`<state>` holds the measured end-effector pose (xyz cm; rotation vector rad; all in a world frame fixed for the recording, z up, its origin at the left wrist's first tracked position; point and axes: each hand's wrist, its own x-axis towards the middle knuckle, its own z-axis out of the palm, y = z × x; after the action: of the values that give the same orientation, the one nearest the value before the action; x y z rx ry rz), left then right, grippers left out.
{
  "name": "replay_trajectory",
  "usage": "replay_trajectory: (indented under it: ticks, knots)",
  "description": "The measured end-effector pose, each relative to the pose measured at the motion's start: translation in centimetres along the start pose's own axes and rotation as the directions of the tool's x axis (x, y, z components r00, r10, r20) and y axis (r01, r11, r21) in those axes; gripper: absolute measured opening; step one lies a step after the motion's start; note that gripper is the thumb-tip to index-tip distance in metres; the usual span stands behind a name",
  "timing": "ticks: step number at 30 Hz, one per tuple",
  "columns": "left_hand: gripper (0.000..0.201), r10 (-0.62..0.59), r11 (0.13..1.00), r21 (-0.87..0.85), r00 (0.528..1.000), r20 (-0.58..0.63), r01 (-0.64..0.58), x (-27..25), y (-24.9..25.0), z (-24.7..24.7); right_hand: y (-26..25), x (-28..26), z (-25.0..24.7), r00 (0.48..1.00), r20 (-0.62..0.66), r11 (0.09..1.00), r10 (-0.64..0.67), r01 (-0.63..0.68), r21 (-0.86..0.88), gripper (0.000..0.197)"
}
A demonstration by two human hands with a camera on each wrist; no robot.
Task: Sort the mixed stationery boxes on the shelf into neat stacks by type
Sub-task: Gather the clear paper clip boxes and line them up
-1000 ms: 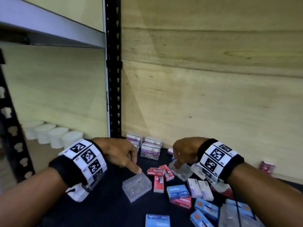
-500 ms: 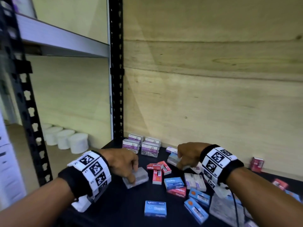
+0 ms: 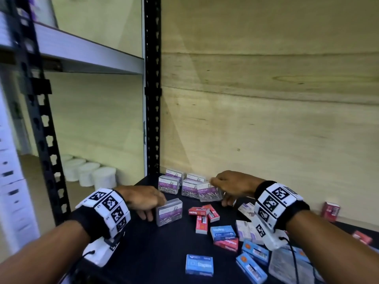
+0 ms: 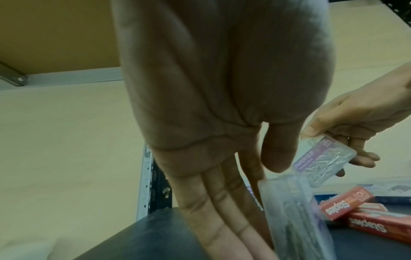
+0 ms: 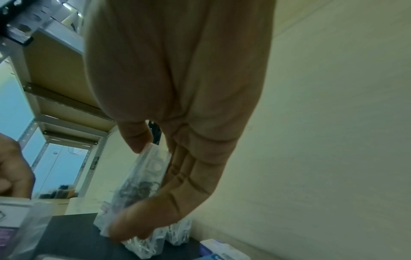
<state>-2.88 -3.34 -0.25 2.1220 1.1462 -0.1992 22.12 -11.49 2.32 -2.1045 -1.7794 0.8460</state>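
On the black shelf [image 3: 155, 255], my left hand [image 3: 156, 209] grips a clear paper clip box [image 3: 169, 212], tilted up on its edge; in the left wrist view this box [image 4: 295, 219] sits between thumb and fingers. My right hand [image 3: 218, 191] holds a second clear paper clip box [image 3: 210, 194] against the paper clip stacks [image 3: 171, 183] at the back wall. In the right wrist view its thumb and fingers clasp that box [image 5: 138, 184]. Red staples boxes [image 3: 202, 215], blue staples boxes [image 3: 222, 232] and white boxes [image 3: 246, 229] lie mixed to the right.
A black upright post [image 3: 152, 99] stands at the shelf's back left corner, with a plywood wall [image 3: 266, 130] behind. White round tubs [image 3: 102, 179] sit on the neighbouring shelf to the left. A lone blue box [image 3: 199, 265] lies near the front, a red box [image 3: 330, 212] by the wall.
My left hand has taken hold of the flat clear box and tipped it upright. My right hand has carried its clear box back to the paper clip stacks.
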Motion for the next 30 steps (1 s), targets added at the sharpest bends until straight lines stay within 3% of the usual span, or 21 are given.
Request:
replay_trajectory:
  ticks: [4,10,20,25,30]
  knots:
    - [0.036,0.047,0.998,0.039,0.999,-0.001,-0.047,0.5,-0.6,0.1,-0.9,0.8,0.6,0.995,0.003,0.982,-0.096,0.096,-0.165,0.052]
    - [0.03,0.101,0.983,0.166,0.989,-0.112,-0.082,1.2,-1.6,-1.2,-1.9,2.7,1.7,0.987,0.042,0.934,-0.155,0.16,-0.318,0.032]
    - [0.032,0.141,0.932,0.359,0.955,-0.263,-0.039,3.3,-3.2,-3.0,-3.0,4.0,2.8,0.986,0.071,0.914,-0.148,0.164,-0.372,0.04]
    - [0.034,0.18,0.932,0.356,0.937,-0.3,-0.065,4.4,-3.7,-3.3,-2.8,4.4,2.6,0.987,0.063,0.914,-0.147,0.16,-0.374,0.038]
    - [0.05,0.143,0.906,0.423,0.941,-0.305,-0.001,4.1,-3.0,-3.7,-2.5,4.6,2.7,0.992,0.035,0.913,-0.122,0.126,-0.387,0.037]
